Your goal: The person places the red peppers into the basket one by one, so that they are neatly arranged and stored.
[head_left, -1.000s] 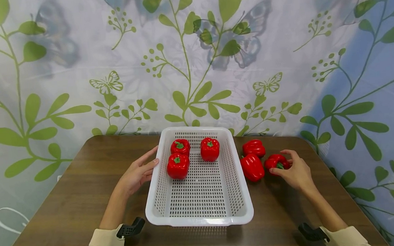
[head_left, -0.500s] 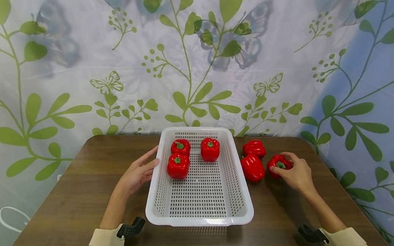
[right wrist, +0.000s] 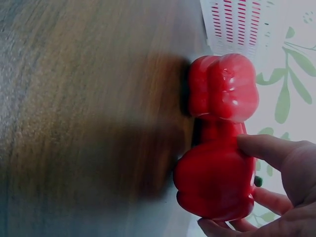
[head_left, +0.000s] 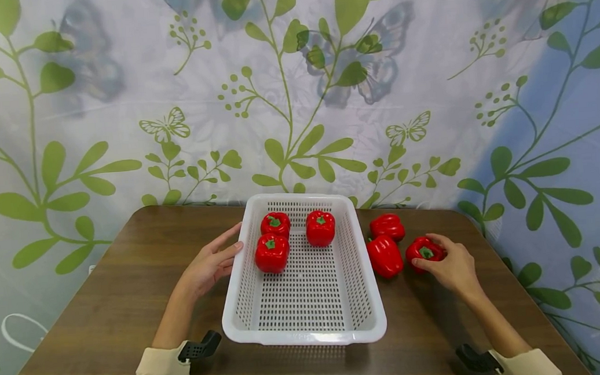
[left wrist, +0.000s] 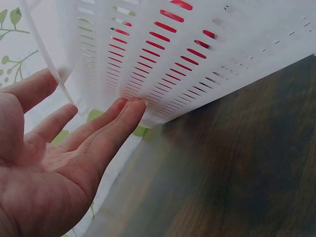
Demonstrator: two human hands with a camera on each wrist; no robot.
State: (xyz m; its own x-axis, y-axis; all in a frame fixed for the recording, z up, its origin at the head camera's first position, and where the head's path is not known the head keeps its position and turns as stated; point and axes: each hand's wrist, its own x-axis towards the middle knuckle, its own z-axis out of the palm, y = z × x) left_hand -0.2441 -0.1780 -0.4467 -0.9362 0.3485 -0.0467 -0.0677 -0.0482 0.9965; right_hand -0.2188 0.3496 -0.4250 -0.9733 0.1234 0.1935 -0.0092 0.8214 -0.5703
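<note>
My right hand point(head_left: 452, 262) pinches a red bell pepper point(head_left: 416, 250) between thumb and fingers, its green stem facing up. In the right wrist view, that bell pepper point(right wrist: 215, 178) stands close to another one point(right wrist: 224, 88). Two more red bell peppers point(head_left: 385, 256) point(head_left: 387, 227) lie on their sides by the right wall of a white perforated basket point(head_left: 305, 336). My left hand point(head_left: 207, 269) rests against the basket's left side; in the left wrist view its extended fingers point(left wrist: 113, 126) touch the slotted wall. Inside the basket, three red bell peppers point(head_left: 271, 253) point(head_left: 275, 224) point(head_left: 320, 228) stand with stems up.
A brown wooden table point(head_left: 129, 292) lies under everything. Behind it hangs a cloth point(head_left: 194, 90) printed with leaves and butterflies. Both wrists wear black devices point(head_left: 200, 346) point(head_left: 478, 358).
Between one second and half a second ago, my right hand turned the bell pepper so its stem points up, shifting it slightly right, away from its neighbour. My left hand stays in place.
</note>
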